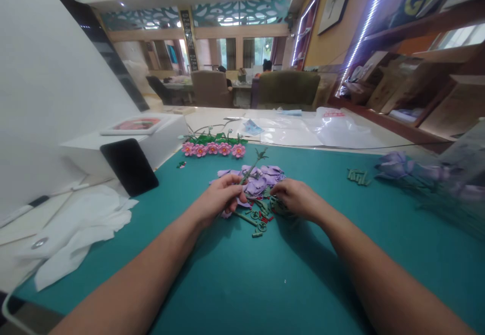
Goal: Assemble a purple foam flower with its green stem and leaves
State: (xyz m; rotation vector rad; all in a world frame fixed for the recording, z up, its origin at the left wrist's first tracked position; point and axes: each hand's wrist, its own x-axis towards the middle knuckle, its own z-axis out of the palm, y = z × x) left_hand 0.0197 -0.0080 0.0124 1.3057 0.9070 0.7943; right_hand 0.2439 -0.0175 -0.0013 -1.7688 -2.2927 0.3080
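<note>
My left hand [227, 196] pinches a green toy flower stem [250, 167], its leafy tip pointing up and to the right. Beneath it lies a heap of purple petal pieces [261, 178]. Among the small green and red pieces [259, 219] in front of the heap are round and rod-shaped parts. My right hand [293, 198] reaches down into the right side of the pile, fingers bent together. Whatever its fingertips touch is hidden among green parts.
Pink toy flowers [214, 149] lie in a row at the mat's back edge. To the left are a dark tablet [129, 167], a white box [162, 138] and crumpled white paper [87, 224]. Purple flowers [396, 165] and green pieces [358, 177] lie right on the green mat [265, 284].
</note>
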